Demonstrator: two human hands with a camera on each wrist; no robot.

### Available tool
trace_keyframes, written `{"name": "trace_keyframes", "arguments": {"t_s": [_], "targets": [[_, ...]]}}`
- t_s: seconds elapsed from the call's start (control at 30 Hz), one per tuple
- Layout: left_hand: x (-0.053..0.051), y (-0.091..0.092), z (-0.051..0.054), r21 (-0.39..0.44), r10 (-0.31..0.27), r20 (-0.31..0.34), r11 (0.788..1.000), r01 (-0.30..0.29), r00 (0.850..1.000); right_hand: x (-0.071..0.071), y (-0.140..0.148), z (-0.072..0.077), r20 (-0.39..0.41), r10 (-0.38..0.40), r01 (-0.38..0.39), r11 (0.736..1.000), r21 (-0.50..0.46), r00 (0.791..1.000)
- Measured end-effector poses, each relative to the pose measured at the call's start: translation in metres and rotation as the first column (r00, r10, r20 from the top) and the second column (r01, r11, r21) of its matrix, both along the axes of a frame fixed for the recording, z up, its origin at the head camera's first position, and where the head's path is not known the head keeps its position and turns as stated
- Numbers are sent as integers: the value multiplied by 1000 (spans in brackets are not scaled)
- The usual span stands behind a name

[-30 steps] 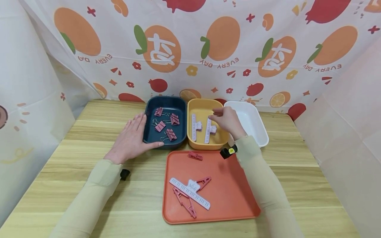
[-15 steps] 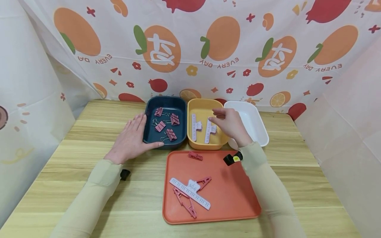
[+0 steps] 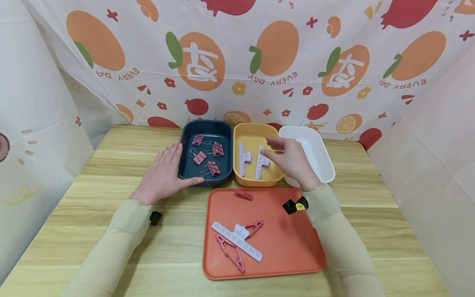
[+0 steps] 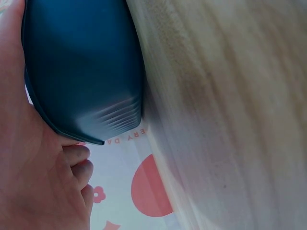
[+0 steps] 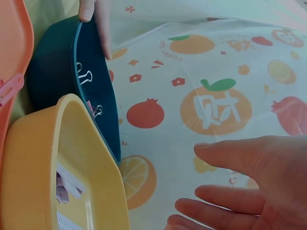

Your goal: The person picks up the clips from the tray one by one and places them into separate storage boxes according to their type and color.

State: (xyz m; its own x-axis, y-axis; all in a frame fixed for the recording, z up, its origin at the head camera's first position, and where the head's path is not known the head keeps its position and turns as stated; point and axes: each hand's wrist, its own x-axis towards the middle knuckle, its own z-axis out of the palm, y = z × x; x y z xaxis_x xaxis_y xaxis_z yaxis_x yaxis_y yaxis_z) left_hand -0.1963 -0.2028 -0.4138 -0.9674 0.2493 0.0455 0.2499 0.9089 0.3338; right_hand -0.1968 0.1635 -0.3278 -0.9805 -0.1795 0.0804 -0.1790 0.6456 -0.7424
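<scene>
Yellow bin by my parted, empty right fingers: two ruler clips; navy bin touching my straight left fingers: four binder clips

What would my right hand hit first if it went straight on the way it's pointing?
Your right hand would probably meet the far-left wall of the yellow bin. Its height is unclear; if above the rim, it might pass over toward the patterned curtain.
</scene>
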Motion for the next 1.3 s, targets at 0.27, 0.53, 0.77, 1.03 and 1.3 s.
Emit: {"name": "trace_keyframes", "arguments": {"t_s": [0.27, 0.53, 0.77, 1.03, 1.3], "targets": [[1, 1, -1, 0, -3, -15, 1000, 3, 1000, 19, 0, 2, -12, 17, -17, 1000, -14, 1000], [1, 2, -1, -4, -2, -9, 1000, 2, 1000, 37, -4, 3, -48, 74, -75, 997, -12, 996], [1, 1, 0, -3, -1, -12, 1000, 1, 1000, 52, -6, 1, -34, 106, -107, 994, -23, 994], [1, 1, -1, -3, 2, -10, 1000, -2, 1000, 66, -9, -2, -19, 143, -144, 989, -17, 990], [1, 0, -1, -10, 2, -8, 1000, -2, 1000, 76, -15, -10, 5, 198, -198, 980, 0, 980]]}}
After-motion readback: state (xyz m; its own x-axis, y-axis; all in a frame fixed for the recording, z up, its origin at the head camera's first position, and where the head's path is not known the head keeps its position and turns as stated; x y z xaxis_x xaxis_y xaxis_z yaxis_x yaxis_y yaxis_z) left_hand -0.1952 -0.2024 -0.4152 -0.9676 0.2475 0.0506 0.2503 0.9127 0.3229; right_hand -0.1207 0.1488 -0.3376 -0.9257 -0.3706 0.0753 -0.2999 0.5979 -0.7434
